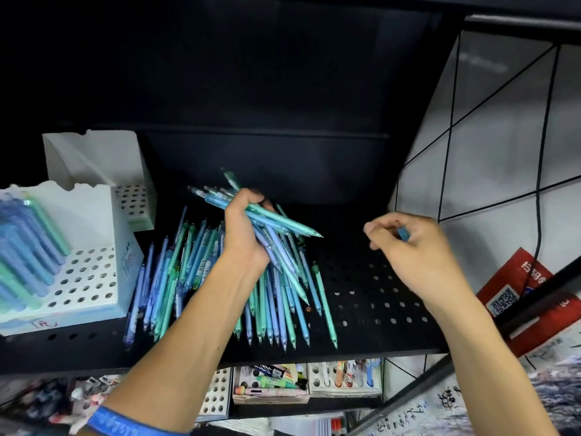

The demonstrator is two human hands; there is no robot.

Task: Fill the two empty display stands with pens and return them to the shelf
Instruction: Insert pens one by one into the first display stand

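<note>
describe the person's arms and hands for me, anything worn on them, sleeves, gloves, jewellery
Both forearms are bare up to the frame edge, with no sleeves in view and no gloves. The left hand and right hand show no rings or watch. The only thing worn is a blue wristband with pale lettering, on the left arm near the bottom edge; the lettering is too blurred to read.

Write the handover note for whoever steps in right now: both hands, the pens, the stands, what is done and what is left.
Left hand: clutching a bundle of pens.
Right hand: closed on one blue pen.
Loose pens lie piled on the black shelf.
Done: near stand partly filled, left rows only.
Left: fill its open holes, fill the rear stand, which looks empty, then place both.
</note>
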